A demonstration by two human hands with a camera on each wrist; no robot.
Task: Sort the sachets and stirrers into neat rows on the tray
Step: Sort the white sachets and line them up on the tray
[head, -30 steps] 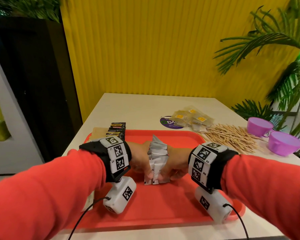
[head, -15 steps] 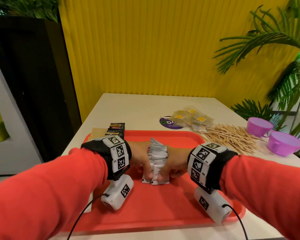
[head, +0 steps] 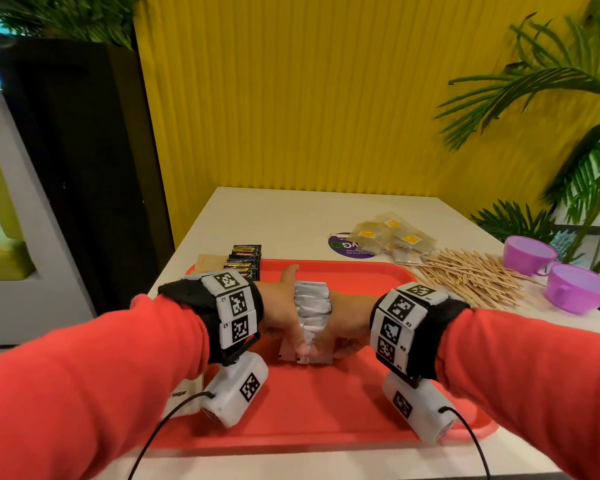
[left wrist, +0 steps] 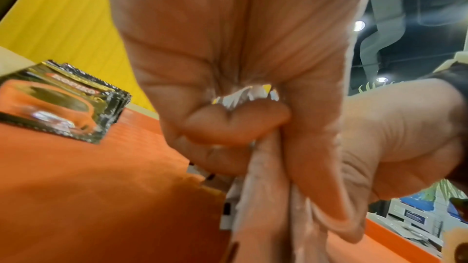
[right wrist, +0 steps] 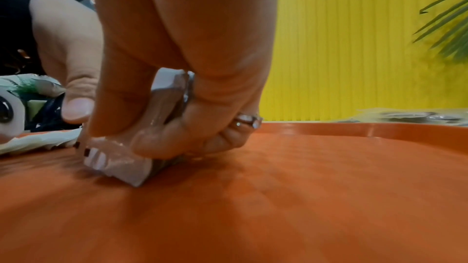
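Note:
A row of white and silver sachets (head: 311, 306) stands on edge in the middle of the red tray (head: 326, 420). My left hand (head: 281, 317) and right hand (head: 349, 323) squeeze it from either side, fingers curled round its near end. The left wrist view shows only a sliver of the sachets (left wrist: 245, 97) between curled fingers. In the right wrist view the thumb and fingers (right wrist: 162, 143) pinch the sachets (right wrist: 121, 165) against the tray (right wrist: 278, 207). Black coffee sachets (head: 245, 259) lie stacked at the tray's far left corner. Wooden stirrers (head: 471, 280) lie heaped on the table right of the tray.
Clear sachets with yellow labels (head: 392, 237) lie beyond the tray by a purple sticker. Two purple cups (head: 527, 252) (head: 582, 289) stand at the table's right edge. A white sugar sachet pile (head: 184, 393) lies under my left forearm. A yellow wall and plants stand behind.
The sachets' fanned-out far ends have been pressed into a squarer, tighter block. Both hands stay on it and have shifted slightly away from me.

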